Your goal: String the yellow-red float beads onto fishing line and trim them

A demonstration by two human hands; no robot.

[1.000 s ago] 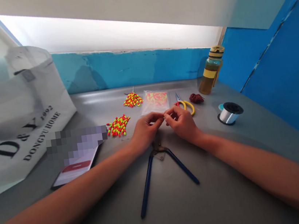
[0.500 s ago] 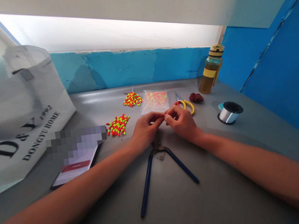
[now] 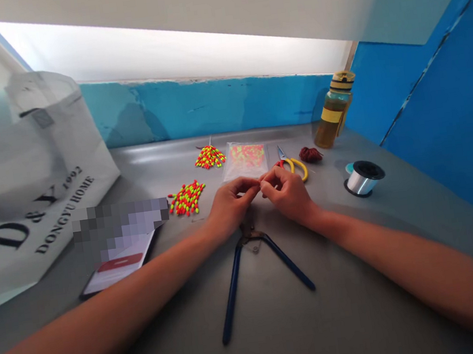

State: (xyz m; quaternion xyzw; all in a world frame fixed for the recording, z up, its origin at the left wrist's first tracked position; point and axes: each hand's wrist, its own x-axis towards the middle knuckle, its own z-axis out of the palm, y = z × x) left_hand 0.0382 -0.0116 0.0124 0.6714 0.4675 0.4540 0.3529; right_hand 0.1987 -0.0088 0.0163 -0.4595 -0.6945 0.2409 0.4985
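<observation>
Grey metal tabletop (image 3: pixel 349 307) against a chipped, blue-painted wall (image 3: pixel 193 110), with pale light falling from below a raised blind (image 3: pixel 164 24). Head view, looking down along two bare forearms.

At the centre, open blue-handled pliers (image 3: pixel 233 293): slim, glossy, dark-blue handles splayed wide, small steel head toward the wall. Just beyond the pliers, left hand (image 3: pixel 230 205) and right hand (image 3: pixel 289 193), both raised off the metal and curled inward. Grip clenched in a fine pinch from both sides on a tiny item (image 3: pixel 260 184), nearly hidden by the fingertips (image 3: pixel 263 178); bead, knot or line, too small to tell. In hand, close two-handed fingertip work, with any next move calling for the same steady pinch.

Farther beyond the pliers, just past the right hand, yellow-handled scissors (image 3: pixel 294 168), thin steel blades pointing toward the wall. Beyond and to the left, two loose heaps of glossy oval red-and-yellow beads (image 3: pixel 187 198), then a clear plastic bag (image 3: pixel 245 160) packed with pink and yellow pieces. To the right of the pliers, a tangled maroon cord (image 3: pixel 310 154), a spool of clear monofilament (image 3: pixel 363 179) and a plastic bottle (image 3: pixel 335 112) of amber liquid. Well left of the pliers, a white printed tote bag (image 3: pixel 24 187) and a partly pixelated phone (image 3: pixel 118 271).
</observation>
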